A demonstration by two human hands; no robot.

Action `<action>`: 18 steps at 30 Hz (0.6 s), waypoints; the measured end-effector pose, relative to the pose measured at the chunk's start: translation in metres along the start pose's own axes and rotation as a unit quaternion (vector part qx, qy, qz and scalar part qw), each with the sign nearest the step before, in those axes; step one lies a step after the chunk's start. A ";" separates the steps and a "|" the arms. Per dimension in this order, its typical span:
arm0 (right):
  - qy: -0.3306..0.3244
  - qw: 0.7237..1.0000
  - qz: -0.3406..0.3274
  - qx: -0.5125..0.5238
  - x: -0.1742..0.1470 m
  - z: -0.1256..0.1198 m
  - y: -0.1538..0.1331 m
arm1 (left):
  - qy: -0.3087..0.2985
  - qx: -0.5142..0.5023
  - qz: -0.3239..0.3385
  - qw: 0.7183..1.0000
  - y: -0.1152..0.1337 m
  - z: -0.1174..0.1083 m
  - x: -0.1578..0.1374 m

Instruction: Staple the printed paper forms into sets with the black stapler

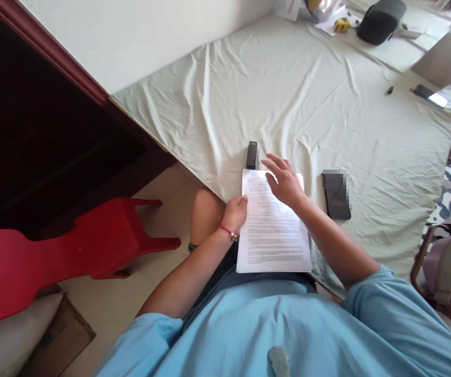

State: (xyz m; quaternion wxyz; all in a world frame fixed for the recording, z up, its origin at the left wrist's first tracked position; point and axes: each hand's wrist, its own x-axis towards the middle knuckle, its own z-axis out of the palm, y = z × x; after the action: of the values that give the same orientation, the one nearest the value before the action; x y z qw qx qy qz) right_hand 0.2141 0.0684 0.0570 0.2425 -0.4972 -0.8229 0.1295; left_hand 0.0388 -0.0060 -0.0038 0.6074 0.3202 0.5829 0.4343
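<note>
A stack of printed paper sheets (274,230) rests partly on the table edge and partly over my lap. My left hand (235,213) grips the stack's left edge, thumb on top, and wears a red string bracelet. Above the upper right part of the sheets hovers my right hand (285,183), its fingers spread and nothing in them. A black stapler (252,155) lies just beyond the top left corner of the paper, close to my right fingertips. To the right of the stack is a black phone (337,196).
A pale green cloth (256,94) with wrinkles covers the table. Toward the far right lie a black cap (381,21), a yellow tape measure (342,24), a second phone (429,96) and a laptop (443,57). On my left stands a red plastic chair (111,235).
</note>
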 end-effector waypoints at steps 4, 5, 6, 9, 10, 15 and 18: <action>0.077 0.985 0.152 0.035 -0.053 -0.021 0.012 | 0.032 0.060 0.057 0.996 -0.006 -0.008 -0.014; 0.079 0.978 0.190 0.048 -0.068 -0.025 0.016 | 0.034 0.070 0.073 0.994 -0.009 -0.011 -0.019; 0.077 0.970 0.223 0.056 -0.082 -0.027 0.020 | 0.034 0.078 0.088 0.993 -0.011 -0.013 -0.023; 0.040 0.952 0.290 0.091 -0.113 -0.028 0.027 | 0.037 0.092 0.112 0.989 -0.019 -0.018 -0.035; 0.031 0.949 0.301 0.094 -0.119 -0.027 0.027 | 0.039 0.094 0.117 0.988 -0.021 -0.019 -0.038; 0.027 0.935 0.329 0.128 -0.126 -0.018 0.021 | 0.028 0.074 0.131 0.988 -0.027 -0.024 -0.049; 0.000 0.911 0.345 0.227 -0.122 -0.014 0.020 | 0.039 0.044 0.116 0.992 -0.029 -0.022 -0.051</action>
State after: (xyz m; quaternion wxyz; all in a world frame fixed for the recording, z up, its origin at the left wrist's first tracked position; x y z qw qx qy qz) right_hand 0.2841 -0.0303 0.0266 0.2892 -0.6815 -0.5487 0.3884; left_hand 0.0244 -0.0667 -0.0100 0.5153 0.3949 0.5835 0.4879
